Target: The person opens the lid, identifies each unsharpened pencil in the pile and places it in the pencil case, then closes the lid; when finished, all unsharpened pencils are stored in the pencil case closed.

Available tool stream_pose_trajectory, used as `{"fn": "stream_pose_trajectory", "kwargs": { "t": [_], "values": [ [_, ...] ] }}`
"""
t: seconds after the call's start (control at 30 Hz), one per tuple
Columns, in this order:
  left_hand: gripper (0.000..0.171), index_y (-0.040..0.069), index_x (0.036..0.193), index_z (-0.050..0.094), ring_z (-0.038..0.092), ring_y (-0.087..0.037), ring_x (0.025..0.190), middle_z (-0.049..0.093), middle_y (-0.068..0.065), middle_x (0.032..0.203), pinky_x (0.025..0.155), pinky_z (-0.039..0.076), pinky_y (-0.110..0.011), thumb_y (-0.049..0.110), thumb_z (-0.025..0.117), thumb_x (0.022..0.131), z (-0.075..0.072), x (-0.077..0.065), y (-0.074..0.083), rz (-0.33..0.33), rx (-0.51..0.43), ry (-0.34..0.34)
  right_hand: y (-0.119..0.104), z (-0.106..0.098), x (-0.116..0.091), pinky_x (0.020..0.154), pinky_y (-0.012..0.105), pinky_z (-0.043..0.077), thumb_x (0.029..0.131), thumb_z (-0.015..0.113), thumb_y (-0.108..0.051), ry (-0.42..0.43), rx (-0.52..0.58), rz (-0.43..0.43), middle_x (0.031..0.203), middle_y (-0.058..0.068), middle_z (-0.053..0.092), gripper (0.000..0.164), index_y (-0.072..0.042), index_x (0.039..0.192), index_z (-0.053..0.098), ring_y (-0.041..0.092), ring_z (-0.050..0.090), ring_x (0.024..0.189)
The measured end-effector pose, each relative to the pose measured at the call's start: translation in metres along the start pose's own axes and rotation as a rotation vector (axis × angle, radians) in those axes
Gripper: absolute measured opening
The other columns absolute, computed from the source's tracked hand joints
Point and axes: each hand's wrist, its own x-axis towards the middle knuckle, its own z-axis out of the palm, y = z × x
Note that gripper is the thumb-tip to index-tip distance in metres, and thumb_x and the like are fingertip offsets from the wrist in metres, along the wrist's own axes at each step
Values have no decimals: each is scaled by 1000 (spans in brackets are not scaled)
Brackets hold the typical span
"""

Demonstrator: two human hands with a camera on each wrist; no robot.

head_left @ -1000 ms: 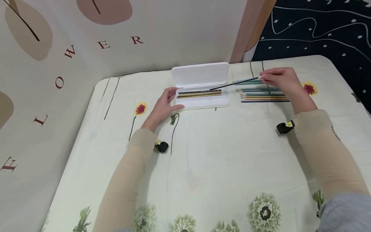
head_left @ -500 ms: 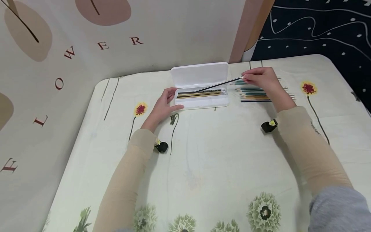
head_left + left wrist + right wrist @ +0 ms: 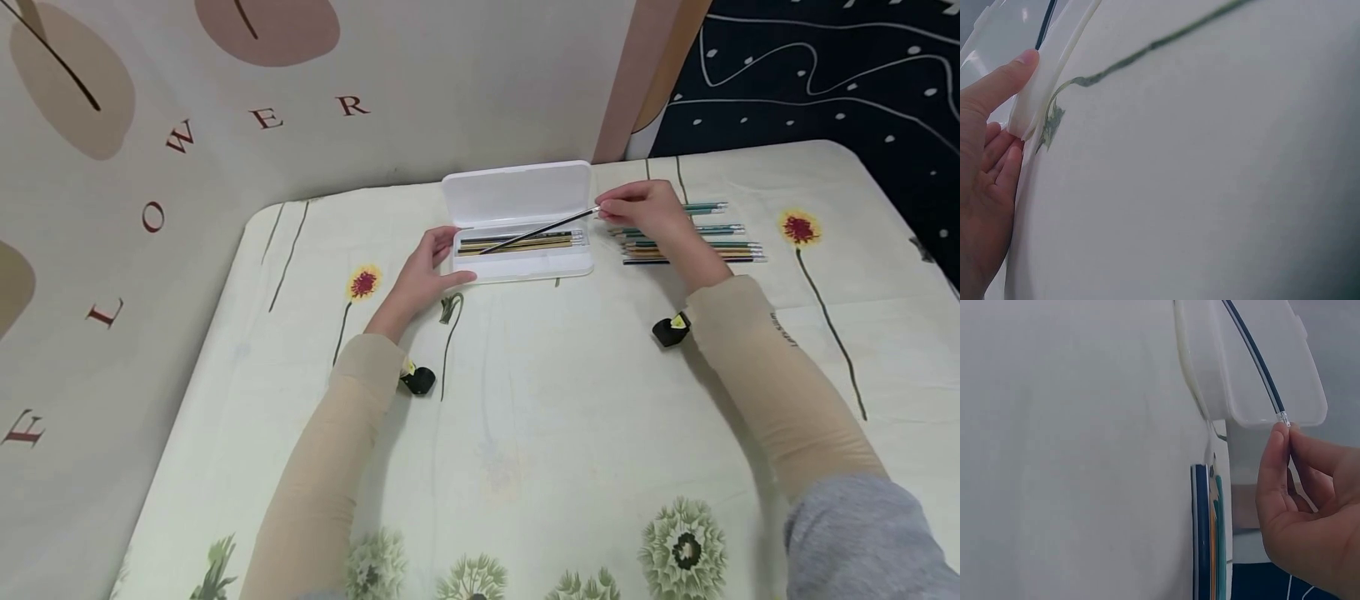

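The white pencil case lies open near the table's far edge, its lid raised at the back. Several black and gold pencils rest in its tray. My left hand holds the case's left end, thumb on the near rim and fingers around the side. With thumb and fingertips, my right hand pinches a dark striped pencil by its silvery end. That pencil slants down to the left over the tray, its lower tip above the pencils inside.
Right of the case lie several pencils in teal, orange and dark blue, roughly parallel. A flower-printed cloth covers the table. Behind it hang a pale curtain with letters and a dark patterned cloth.
My right hand has moved left toward the case, bringing the pencil's tip further left over the tray. The left hand and the case have stayed in place.
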Motion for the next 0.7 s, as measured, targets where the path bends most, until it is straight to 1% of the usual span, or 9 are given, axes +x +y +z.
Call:
{"fn": "stream_pose_trajectory", "kwargs": {
  "t": [0.17, 0.3, 0.43, 0.57, 0.7],
  "values": [
    [85, 16, 151, 32, 34, -16, 149, 39, -4, 157, 124, 30, -22, 21, 83, 83, 0, 0, -1, 8, -16, -4, 2, 8, 2, 72, 7, 58, 95, 68, -16, -23, -41, -40, 82, -16, 67, 33, 0, 124, 67, -4, 67, 76],
    [85, 16, 151, 32, 34, -16, 149, 39, -5, 157, 125, 30, -23, 21, 83, 82, 0, 0, -2, 6, -17, -6, 5, 14, 3, 72, 8, 57, 94, 69, -16, -45, -70, -56, 82, -16, 68, 30, -2, 121, 70, -5, 67, 77],
    [85, 16, 151, 32, 34, -16, 149, 39, -5, 158, 125, 30, -23, 21, 83, 83, 0, 1, -3, 5, -13, -5, 6, 17, 4, 73, 8, 56, 94, 70, -16, -48, -128, -72, 85, -18, 68, 25, -6, 117, 73, -5, 65, 80],
    [85, 17, 151, 32, 34, -15, 149, 39, -4, 157, 124, 31, -23, 22, 82, 83, 0, 2, -4, 3, -7, -1, 7, 18, 5, 75, 8, 55, 94, 69, -15, -65, -165, -67, 89, -15, 67, 22, -8, 115, 73, -2, 63, 84],
    [85, 17, 151, 32, 34, -15, 149, 39, -4, 157, 124, 31, -23, 22, 82, 83, 0, 1, -4, 1, -2, 2, 7, 18, 4, 79, 11, 59, 97, 65, -14, -103, -177, -70, 95, -9, 68, 24, -5, 118, 69, 1, 64, 85]
  ]
}}
